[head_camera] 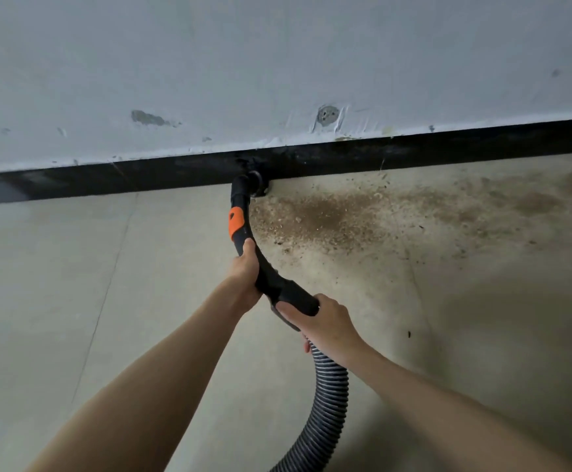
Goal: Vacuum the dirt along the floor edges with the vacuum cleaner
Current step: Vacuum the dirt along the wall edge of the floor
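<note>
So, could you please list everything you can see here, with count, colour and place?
vacuum wand: one, black with an orange band, curving from the hands up to the skirting.
nozzle: one, black, on the floor against the skirting.
hose: one, grey ribbed, trailing down from the handle to the bottom edge.
dirt: one brown scattered patch, on the floor right of the nozzle, along the skirting.
skirting: one black strip, at the wall's foot.
wall: one, pale grey, scuffed, top half.
floor: one, beige, lower half.
left hand: one, gripping the wand below the orange band.
right hand: one, gripping the handle where the hose joins.
</note>
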`<state>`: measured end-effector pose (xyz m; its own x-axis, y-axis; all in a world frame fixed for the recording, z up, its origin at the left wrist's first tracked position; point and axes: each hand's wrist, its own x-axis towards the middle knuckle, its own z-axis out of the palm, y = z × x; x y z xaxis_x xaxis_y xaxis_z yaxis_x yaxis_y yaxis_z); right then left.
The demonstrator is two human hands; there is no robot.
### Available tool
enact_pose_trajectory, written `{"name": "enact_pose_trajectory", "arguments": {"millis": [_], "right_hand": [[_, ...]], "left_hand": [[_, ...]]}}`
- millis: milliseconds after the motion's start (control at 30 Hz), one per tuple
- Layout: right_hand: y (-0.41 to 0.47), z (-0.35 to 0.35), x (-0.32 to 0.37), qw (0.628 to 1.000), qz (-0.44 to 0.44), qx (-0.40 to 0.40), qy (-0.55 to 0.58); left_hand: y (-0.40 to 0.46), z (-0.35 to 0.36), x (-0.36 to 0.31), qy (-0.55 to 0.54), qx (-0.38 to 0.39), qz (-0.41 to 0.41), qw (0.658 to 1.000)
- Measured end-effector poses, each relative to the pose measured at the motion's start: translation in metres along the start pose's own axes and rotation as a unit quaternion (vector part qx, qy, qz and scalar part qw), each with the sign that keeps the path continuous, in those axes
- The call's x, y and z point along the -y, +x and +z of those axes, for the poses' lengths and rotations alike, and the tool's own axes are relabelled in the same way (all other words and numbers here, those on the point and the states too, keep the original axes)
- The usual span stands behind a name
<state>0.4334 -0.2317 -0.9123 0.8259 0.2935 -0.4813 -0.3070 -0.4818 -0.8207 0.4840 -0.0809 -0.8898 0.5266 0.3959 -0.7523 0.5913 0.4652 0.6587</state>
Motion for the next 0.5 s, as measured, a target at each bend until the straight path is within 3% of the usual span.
{"name": "enact_pose_trajectory", "arguments": {"millis": [167,500], "right_hand": [[0.007,-0.043,-0.018,1.000,-0.006,0.008,-0.021],[0.000,-0.079,-0.043,1.000,-0.008,-0.015,-0.011]], "left_hand": [[-0.008,0.044,0.012,0.028,-0.045,0.022,0.998],[-0.017,0.088,0.025,0.133,-0.050,0.010,0.990]]}}
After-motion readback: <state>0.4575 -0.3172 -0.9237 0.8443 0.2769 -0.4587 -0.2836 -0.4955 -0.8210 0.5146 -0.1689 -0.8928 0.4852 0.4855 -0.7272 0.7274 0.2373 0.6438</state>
